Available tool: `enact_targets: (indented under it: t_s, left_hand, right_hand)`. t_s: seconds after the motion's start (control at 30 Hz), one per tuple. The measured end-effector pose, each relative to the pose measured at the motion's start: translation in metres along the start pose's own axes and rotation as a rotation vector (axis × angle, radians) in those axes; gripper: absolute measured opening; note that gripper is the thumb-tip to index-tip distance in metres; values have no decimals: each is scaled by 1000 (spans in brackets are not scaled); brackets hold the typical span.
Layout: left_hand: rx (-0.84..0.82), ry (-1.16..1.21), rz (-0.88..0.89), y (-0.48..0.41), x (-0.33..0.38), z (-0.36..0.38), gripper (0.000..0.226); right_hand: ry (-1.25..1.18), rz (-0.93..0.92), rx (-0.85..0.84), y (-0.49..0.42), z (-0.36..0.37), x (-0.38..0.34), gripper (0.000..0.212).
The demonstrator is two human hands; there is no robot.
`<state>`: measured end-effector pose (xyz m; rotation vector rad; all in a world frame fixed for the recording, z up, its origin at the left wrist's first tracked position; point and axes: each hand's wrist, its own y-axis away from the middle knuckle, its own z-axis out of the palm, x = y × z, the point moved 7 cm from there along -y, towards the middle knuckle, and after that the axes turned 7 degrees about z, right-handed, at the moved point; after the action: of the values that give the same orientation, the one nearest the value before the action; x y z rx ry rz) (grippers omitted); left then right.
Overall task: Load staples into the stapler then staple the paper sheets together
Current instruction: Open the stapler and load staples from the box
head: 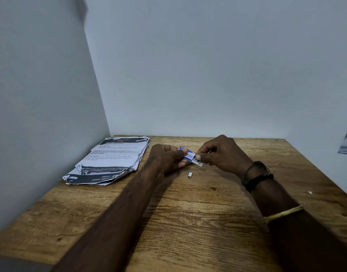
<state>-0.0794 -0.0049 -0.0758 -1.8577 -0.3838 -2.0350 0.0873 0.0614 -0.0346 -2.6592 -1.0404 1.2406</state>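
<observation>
A small blue staple box (188,155) was held just above the wooden table (188,222), near its far edge, between the two hands. The left hand (166,157) was curled round the box's left end, with the fingers closed on it from above and below. The right hand (223,154) was set against the box's right end, where a white inner tray (199,163) was pinched between the thumb and fingertips; the tray was seen partly drawn out of the sleeve. A short strip of staples (190,174) lay on the table just below the box, apart from both hands. A stack of printed paper sheets (113,158), with ragged edges and dark bands, was laid flat at the table's far left corner, against the pale wall (208,65) and just left of the left hand. Dark cord bands (257,178) were worn at the right wrist, and a gold bangle (284,213) farther up that forearm.
</observation>
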Motion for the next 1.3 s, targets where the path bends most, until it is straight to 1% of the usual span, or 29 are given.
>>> enact_targets:
  t_s: [0.13, 0.27, 0.53, 0.87, 1.07, 1.3]
  left_hand:
    - [15, -2, 4, -1, 0, -2, 23]
    - [18, -9, 1, -2, 0, -5, 22]
    - [15, -6, -8, -1, 0, -2, 21]
    - [27, 9, -11, 1, 3, -4, 19]
    - [55, 29, -12, 0, 4, -6, 19]
    - [67, 14, -23, 0, 3, -7, 18]
  right_hand:
    - [77, -19, 52, 2, 0, -7, 7]
    - [90, -17, 55, 4, 0, -9, 11]
    - [94, -27, 32, 2, 0, -8, 4]
    - [248, -78, 117, 8, 0, -20, 8]
    - [331, -112, 81, 9, 3, -25, 17]
    - [323, -155, 57, 10, 5, -27, 11]
